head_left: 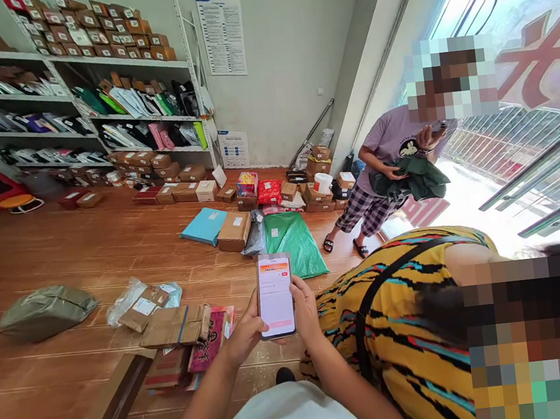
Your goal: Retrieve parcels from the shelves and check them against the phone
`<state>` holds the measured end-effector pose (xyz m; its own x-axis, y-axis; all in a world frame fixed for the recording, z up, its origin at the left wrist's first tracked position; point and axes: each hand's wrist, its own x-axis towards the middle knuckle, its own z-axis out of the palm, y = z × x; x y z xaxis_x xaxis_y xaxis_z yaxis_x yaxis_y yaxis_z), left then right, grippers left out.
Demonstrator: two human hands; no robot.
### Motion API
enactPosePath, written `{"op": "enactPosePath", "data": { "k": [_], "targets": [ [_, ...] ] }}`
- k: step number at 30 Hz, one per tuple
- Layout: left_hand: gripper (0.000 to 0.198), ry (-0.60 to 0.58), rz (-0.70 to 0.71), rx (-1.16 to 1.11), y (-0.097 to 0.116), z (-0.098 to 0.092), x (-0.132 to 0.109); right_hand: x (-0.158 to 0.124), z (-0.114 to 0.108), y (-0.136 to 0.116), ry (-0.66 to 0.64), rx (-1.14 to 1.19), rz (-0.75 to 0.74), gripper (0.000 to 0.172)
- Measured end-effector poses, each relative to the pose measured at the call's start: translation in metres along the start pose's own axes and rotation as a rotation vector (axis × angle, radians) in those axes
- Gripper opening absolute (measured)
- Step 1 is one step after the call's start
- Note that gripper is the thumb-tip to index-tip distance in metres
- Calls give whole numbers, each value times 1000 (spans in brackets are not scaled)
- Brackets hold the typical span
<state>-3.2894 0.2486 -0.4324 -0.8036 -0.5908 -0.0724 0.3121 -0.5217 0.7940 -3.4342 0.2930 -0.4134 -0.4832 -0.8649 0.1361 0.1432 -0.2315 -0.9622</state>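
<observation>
While left hand (246, 334) and right hand (305, 307) clamp the phone (276, 298) by its sides above the floor (113, 243), slack grip could drop it; person in yellow (404, 346) close beside right forearm (344, 373) could jog it loose.

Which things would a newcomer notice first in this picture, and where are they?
First, probably the lit phone, held between the left hand and right hand near the centre. Then the large green parcel on the floor just beyond it, and, at the right, the yellow patterned garment of a person close by.
</observation>
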Motion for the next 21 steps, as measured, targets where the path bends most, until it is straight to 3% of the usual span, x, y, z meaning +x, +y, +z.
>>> {"op": "enactPosePath", "data": {
  "k": [6,11,21],
  "targets": [
    [105,22,3,-15,5,4,-4,5,4,0,-9,-22,28,28],
    [106,82,-12,-33,12,5,-10,4,15,-2,-56,90,48,29],
    [104,166,45,-20,29,-8,-25,10,48,5,-87,36,85,13]
  ]
}}
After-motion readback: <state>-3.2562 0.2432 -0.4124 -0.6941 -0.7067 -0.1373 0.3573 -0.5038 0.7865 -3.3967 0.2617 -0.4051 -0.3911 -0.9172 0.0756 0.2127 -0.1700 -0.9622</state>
